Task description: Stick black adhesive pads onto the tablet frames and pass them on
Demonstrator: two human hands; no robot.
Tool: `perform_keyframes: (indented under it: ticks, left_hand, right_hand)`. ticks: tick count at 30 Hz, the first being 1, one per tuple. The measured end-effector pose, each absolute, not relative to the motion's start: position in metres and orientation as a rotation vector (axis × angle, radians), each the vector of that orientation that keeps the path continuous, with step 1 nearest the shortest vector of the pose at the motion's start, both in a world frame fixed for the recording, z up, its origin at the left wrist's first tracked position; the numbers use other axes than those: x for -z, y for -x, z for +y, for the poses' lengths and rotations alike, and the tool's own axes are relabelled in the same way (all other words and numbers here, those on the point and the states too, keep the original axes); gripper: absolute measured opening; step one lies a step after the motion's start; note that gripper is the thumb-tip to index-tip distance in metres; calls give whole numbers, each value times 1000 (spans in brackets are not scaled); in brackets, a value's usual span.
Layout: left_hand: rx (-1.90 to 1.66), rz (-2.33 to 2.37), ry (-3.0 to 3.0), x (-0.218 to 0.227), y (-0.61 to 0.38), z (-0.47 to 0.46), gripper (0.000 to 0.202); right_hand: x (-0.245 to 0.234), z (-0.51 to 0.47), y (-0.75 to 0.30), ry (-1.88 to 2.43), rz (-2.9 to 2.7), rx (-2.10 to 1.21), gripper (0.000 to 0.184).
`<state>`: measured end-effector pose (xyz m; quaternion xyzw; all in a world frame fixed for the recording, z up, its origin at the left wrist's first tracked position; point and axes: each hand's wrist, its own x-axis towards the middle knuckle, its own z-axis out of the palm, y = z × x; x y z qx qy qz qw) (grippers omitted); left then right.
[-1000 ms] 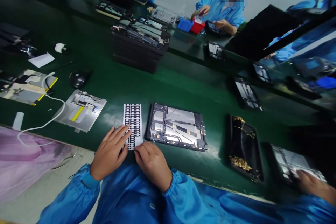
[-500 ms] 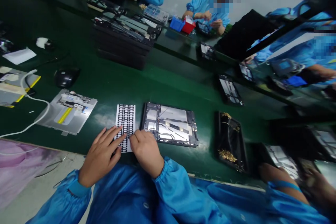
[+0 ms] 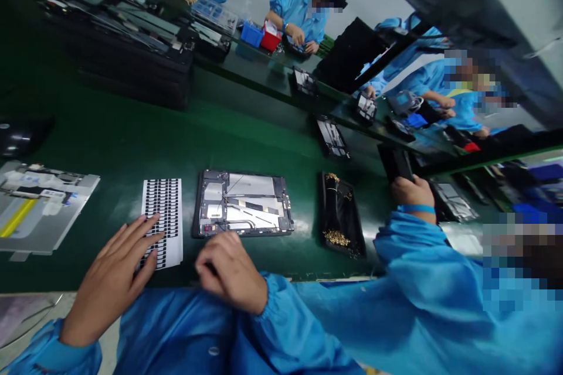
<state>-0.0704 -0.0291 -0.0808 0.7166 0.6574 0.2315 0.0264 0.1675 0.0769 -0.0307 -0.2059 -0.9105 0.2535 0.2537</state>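
Observation:
My left hand [image 3: 112,281] lies with its fingers stretched over a white sheet of small black stickers [image 3: 169,202], holding it against the green bench. A bare white strip shows along the sheet's right side. My right hand [image 3: 235,275] is curled, thumb and forefinger drawn together, in front of the near edge of an opened tablet [image 3: 253,205]. Its fingertips are smeared by motion, so anything pinched there cannot be made out. The tablet lies flat, showing metal plates, dark cables and a black frame.
On the left lie a metal panel with a yellow strip [image 3: 48,205] and a black mouse [image 3: 24,135]. A stack of black trays [image 3: 132,70] stands behind. Right of the tablet is a black tray with gold-tipped cables [image 3: 341,217]. A co-worker's hand [image 3: 413,193] grips a dark object.
My right hand has come away from the sticker sheet towards me and the tablet's near edge. My left hand stays on the sheet. The view has swung right; the co-worker's hand has reached further forward.

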Motion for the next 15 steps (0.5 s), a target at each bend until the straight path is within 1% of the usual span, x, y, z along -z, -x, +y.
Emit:
perform_keyframes:
  ticks: [2,4,7,10,15]
  left_hand:
    - [-814,2103,-2158,73,59,-29,36]
    - [-959,2130,-2115,64,39,-27,32]
    - [-1073,1950,-2195,51,-3,-15,27]
    - [-1081,1761,-2268,46,-42,7,22]
    - [-1149,1746,-2265,50,-65,37,15]
  right_hand:
    - [29,79,-206,705,-2359,-750,8]
    - [31,85,-240,865,-2306,-722,12]
    - [37,96,-274,1019,-2307,-590,13]
    - [43,105,-282,1037,-2351,-483,13]
    - [43,111,-271,969,-2408,-411,13]
